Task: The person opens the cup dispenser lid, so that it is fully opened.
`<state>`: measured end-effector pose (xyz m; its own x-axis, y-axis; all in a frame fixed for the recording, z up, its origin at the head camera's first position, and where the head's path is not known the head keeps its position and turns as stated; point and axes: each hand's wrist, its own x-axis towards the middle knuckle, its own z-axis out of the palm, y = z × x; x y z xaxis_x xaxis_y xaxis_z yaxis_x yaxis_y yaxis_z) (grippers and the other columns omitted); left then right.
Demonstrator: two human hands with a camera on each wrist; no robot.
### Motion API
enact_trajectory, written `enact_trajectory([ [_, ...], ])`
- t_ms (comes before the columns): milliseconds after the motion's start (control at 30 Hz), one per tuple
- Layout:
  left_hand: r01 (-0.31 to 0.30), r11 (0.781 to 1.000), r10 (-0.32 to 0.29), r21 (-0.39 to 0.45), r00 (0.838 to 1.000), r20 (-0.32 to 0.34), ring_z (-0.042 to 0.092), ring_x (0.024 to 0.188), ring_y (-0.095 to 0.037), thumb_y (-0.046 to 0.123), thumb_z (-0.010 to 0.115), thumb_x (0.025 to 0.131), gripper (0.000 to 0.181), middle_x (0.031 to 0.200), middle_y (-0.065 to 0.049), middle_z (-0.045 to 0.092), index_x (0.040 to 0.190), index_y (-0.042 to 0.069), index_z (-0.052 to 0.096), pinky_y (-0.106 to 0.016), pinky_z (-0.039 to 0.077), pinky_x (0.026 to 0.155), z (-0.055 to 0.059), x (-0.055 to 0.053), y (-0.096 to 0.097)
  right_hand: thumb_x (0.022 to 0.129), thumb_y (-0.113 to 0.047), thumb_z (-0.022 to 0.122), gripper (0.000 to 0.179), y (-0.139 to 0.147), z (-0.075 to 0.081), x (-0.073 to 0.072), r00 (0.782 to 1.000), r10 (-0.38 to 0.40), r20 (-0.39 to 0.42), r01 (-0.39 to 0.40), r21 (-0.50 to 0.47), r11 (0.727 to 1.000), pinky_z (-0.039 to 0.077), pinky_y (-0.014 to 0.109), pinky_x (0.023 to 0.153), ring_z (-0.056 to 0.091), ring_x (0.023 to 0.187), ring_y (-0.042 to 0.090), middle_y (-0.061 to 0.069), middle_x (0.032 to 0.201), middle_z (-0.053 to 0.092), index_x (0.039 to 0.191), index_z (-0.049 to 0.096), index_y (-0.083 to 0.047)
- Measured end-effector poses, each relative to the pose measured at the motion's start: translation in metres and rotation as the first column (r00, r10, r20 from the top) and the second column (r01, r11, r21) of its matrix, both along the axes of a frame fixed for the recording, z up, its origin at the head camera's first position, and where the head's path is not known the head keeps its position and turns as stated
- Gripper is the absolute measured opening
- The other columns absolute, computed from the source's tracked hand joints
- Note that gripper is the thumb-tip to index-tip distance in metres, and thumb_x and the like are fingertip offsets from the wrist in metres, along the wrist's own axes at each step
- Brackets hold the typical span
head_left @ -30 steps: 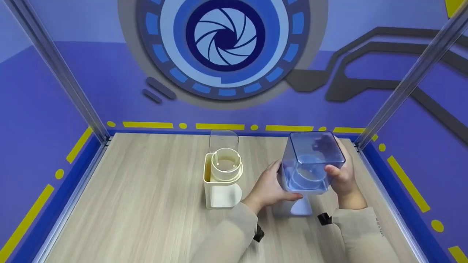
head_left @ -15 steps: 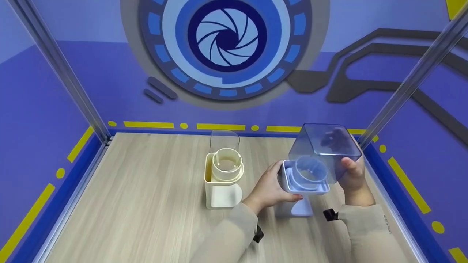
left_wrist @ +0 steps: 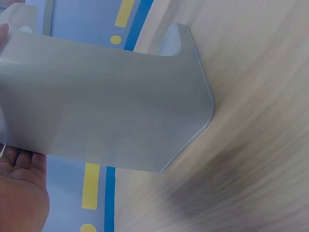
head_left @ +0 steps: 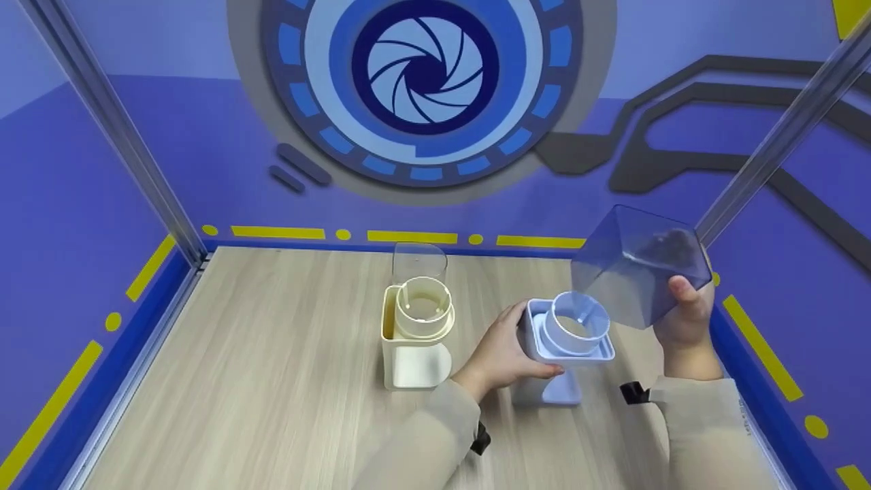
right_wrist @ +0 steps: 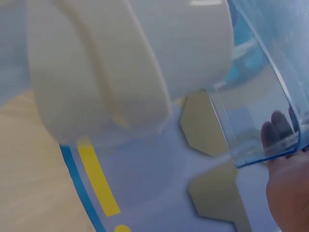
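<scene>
In the head view, my left hand (head_left: 500, 354) grips a pale blue stand (head_left: 570, 350) by its upper part, thumb along the front. A round collar rises from the stand's square top tray, with a foot below. The left wrist view shows the stand's smooth wall (left_wrist: 106, 101) tilted over the table, beside my left hand (left_wrist: 24, 193). My right hand (head_left: 687, 323) holds a see-through blue square container (head_left: 639, 265), tilted, up and right of the collar and apart from it. Some right-hand fingers (right_wrist: 277, 125) show through its wall in the right wrist view.
Left of my hands stands a similar cream stand (head_left: 418, 364) with a round collar on top. A clear cover or container (head_left: 418, 258) is behind it. Blue printed walls and metal corner posts (head_left: 136, 150) bound the wooden table (head_left: 272, 381).
My right hand has lifted the see-through container off the pale blue stand, up and to the right, tilting it. My left hand has kept its hold on the stand.
</scene>
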<state>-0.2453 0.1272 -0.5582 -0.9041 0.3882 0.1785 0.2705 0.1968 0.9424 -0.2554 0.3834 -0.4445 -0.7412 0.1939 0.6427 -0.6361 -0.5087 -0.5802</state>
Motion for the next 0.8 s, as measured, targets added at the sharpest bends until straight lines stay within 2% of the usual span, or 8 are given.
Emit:
enact_trajectory([
  [67, -0.004, 1.0, 0.004, -0.008, 1.0, -0.004, 0.057, 0.142, -0.006, 0.031, 0.112, 0.064, 0.118, 0.154, 0.011, 0.062, 0.165, 0.025, 0.052, -0.032, 0.043, 0.132, -0.001, 0.0, 0.0, 0.086, -0.004, 0.077, 0.058, 0.004, 0.001, -0.002, 0.995, -0.096, 0.022, 0.096, 0.006, 0.995, 0.065, 0.032, 0.1, 0.072, 0.113, 0.028, 0.018, 0.127, 0.076, 0.143, 0.063, 0.004],
  [133, -0.008, 1.0, 0.008, -0.016, 1.0, -0.007, 0.057, 0.143, -0.006, 0.031, 0.112, 0.064, 0.119, 0.155, 0.01, 0.062, 0.166, 0.025, 0.051, -0.032, 0.043, 0.133, -0.001, 0.0, 0.0, 0.084, -0.006, 0.083, 0.063, 0.006, 0.001, -0.004, 0.981, -0.187, 0.043, 0.186, 0.018, 0.982, 0.064, 0.031, 0.1, 0.07, 0.113, 0.028, 0.018, 0.128, 0.074, 0.143, 0.062, 0.003],
  [267, -0.007, 1.0, 0.007, -0.019, 1.0, -0.014, 0.057, 0.144, -0.008, 0.032, 0.113, 0.064, 0.121, 0.157, 0.008, 0.061, 0.167, 0.023, 0.05, -0.032, 0.042, 0.133, -0.002, 0.0, 0.0, 0.079, -0.006, 0.089, 0.069, 0.009, 0.001, -0.008, 0.952, -0.294, 0.088, 0.294, 0.02, 0.956, 0.063, 0.029, 0.097, 0.067, 0.111, 0.027, 0.018, 0.127, 0.072, 0.142, 0.061, 0.001],
  [400, -0.008, 1.0, 0.008, -0.023, 1.0, -0.024, 0.057, 0.145, -0.01, 0.033, 0.113, 0.064, 0.122, 0.157, 0.006, 0.062, 0.168, 0.021, 0.049, -0.033, 0.043, 0.133, -0.002, -0.001, 0.0, 0.079, -0.003, 0.092, 0.074, 0.012, -0.003, -0.012, 0.933, -0.338, 0.123, 0.336, 0.036, 0.941, 0.061, 0.028, 0.097, 0.064, 0.114, 0.026, 0.016, 0.13, 0.068, 0.145, 0.058, -0.003],
  [533, -0.008, 1.0, 0.007, -0.029, 1.0, -0.029, 0.058, 0.144, -0.01, 0.033, 0.113, 0.064, 0.122, 0.156, 0.005, 0.062, 0.168, 0.021, 0.049, -0.032, 0.043, 0.133, -0.004, -0.002, 0.0, 0.08, 0.004, 0.088, 0.078, 0.014, -0.008, -0.016, 0.917, -0.365, 0.161, 0.36, 0.06, 0.931, 0.06, 0.025, 0.097, 0.06, 0.12, 0.025, 0.013, 0.134, 0.063, 0.149, 0.051, -0.005],
  [800, -0.006, 0.999, 0.005, -0.032, 1.0, -0.018, 0.057, 0.143, -0.007, 0.032, 0.113, 0.064, 0.122, 0.154, 0.009, 0.062, 0.168, 0.024, 0.049, -0.031, 0.043, 0.132, -0.006, -0.001, -0.001, 0.084, 0.014, 0.077, 0.087, 0.017, -0.02, -0.021, 0.85, -0.433, 0.301, 0.382, 0.213, 0.899, 0.057, 0.017, 0.101, 0.051, 0.132, 0.021, 0.005, 0.144, 0.053, 0.158, 0.041, -0.015],
])
